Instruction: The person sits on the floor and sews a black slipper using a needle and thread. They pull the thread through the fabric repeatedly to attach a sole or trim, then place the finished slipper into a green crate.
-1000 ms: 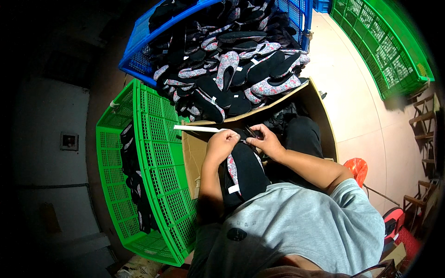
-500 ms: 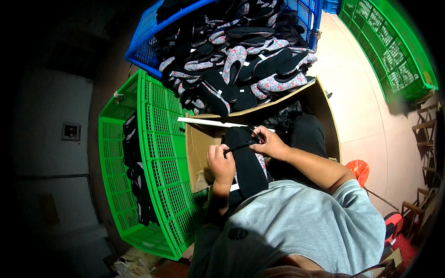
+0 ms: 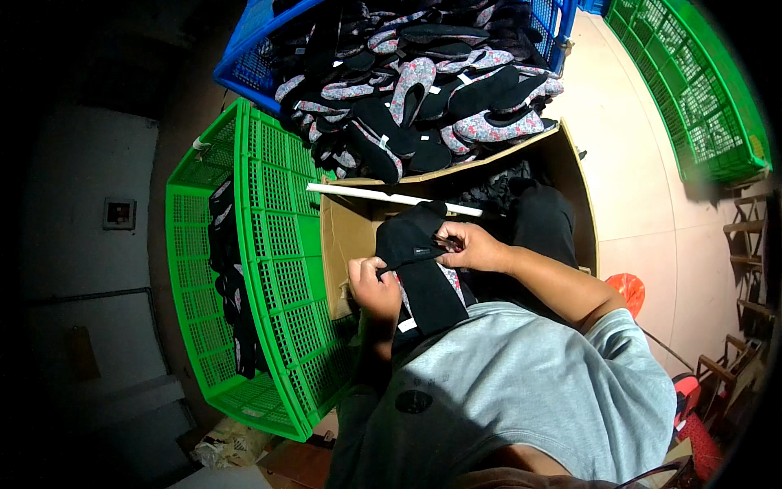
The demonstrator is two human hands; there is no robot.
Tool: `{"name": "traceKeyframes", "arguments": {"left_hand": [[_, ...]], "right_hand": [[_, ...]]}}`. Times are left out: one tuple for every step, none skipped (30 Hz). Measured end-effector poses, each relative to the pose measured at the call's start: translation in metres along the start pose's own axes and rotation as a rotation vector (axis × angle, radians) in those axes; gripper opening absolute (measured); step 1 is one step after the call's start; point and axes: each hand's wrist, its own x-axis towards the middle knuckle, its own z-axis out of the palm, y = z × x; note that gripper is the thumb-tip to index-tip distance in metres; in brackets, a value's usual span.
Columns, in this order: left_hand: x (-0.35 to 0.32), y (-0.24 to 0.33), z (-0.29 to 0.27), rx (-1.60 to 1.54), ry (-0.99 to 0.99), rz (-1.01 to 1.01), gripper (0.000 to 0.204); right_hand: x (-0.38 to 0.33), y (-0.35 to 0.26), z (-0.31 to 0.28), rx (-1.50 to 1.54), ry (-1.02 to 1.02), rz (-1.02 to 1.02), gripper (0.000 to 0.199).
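Both hands work one black shoe [image 3: 411,236] held over an open cardboard box [image 3: 346,236] in front of the lap. Left hand [image 3: 373,285] pinches the shoe's lower edge, fingers curled tight on the fabric. Right hand [image 3: 472,247] pinches the opposite side near the opening, thumb and fingertips pressed together on it. A second dark shoe [image 3: 432,297] lies on the lap just below. Green crate [image 3: 269,269] stands left of the box with a few shoes inside. Blue crate [image 3: 244,57] beyond holds a heap of black and floral shoes.
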Motion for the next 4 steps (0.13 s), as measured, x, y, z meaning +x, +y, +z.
{"name": "traceKeyframes", "arguments": {"left_hand": [[-0.002,0.000,-0.002,-0.018,-0.012,0.010,0.023],[-0.004,-0.001,-0.004,-0.019,-0.012,-0.005,0.023],[-0.009,-0.004,-0.004,-0.020,-0.012,-0.021,0.022],[-0.013,-0.007,-0.004,-0.022,-0.012,-0.037,0.022]], "right_hand": [[0.000,0.002,0.000,-0.032,-0.011,-0.008,0.036],[0.000,0.004,0.001,-0.048,-0.026,-0.004,0.035],[-0.001,0.003,0.001,-0.066,-0.042,0.001,0.034],[-0.002,0.002,0.002,-0.083,-0.059,0.006,0.033]]}}
